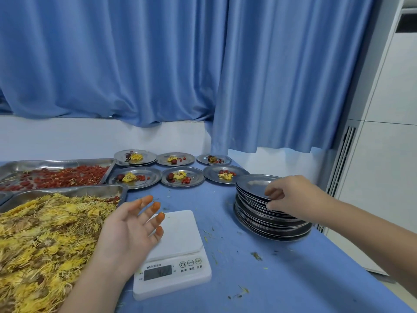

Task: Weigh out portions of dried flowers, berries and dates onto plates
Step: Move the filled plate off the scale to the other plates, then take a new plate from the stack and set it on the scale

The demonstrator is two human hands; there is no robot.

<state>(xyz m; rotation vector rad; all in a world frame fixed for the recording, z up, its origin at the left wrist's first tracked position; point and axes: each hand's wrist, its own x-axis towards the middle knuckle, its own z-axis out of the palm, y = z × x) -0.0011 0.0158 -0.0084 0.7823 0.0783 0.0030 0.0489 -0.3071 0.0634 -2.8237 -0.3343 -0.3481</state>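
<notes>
Head view: right hand (293, 195) grips the rim of the top plate (257, 184) on a stack of steel plates (270, 220) at the right of the blue desk (270, 279). Left hand (130, 231) hovers spread and empty over a white scale (178, 245), fingertips (155, 206) stained orange. 6 filled plates (182, 178) sit behind; trays of yellow dried flowers (45, 240) and red berries (67, 177) lie left.
</notes>
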